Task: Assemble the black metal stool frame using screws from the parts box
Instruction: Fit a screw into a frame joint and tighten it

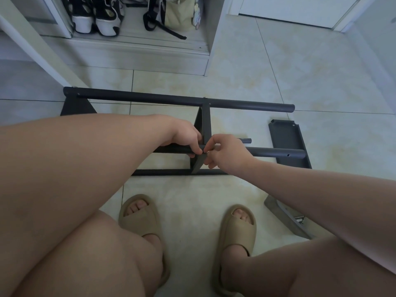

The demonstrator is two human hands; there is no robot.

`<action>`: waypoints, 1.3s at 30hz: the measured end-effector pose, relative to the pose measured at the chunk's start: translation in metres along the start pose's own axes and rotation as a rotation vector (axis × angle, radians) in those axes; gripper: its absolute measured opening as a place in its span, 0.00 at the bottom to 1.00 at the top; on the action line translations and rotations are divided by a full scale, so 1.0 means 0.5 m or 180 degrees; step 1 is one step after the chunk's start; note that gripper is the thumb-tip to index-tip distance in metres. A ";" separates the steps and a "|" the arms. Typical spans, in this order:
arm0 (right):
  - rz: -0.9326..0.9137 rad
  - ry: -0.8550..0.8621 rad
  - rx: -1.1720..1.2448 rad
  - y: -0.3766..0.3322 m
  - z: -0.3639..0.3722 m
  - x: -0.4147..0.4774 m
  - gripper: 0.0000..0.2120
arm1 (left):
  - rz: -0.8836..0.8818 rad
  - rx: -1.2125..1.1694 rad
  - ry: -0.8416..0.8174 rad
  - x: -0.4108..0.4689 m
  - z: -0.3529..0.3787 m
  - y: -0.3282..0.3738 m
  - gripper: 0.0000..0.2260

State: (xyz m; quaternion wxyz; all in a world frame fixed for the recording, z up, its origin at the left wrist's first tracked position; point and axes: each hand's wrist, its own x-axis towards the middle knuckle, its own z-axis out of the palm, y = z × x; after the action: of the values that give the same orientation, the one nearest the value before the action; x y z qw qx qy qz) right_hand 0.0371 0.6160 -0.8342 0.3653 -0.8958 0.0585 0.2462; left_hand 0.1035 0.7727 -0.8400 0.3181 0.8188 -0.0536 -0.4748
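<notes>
The tiled floor (321, 71) carries the black stool frame (171, 99), which we see lying on its side just beyond our sandalled feet (139, 215). A loose black panel (288, 144) lies at its right, beneath one tube end. Our left hand (185, 139) grips the near tube at the crosspiece joint; our right hand (225, 153) pinches the frame there, the hands touching; anything smaller between them we cannot tell.

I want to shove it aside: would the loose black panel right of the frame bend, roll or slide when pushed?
The black panel looks like folded sheet metal with raised edges, so probably stiff. Lying flat, it should not roll. On the glossy tiles it would likely slide easily.
</notes>
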 end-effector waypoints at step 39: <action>-0.0098 -0.0185 -0.2915 0.358 -0.222 -0.162 0.33 | 0.2114 0.2333 0.1886 0.017 0.184 0.205 0.12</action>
State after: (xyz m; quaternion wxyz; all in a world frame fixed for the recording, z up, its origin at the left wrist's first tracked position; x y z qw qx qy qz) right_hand -0.0403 0.4044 -0.8391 -0.0632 -0.9585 -0.0800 0.2662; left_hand 0.0555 0.6449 -0.8198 0.1470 0.9129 -0.3775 -0.0503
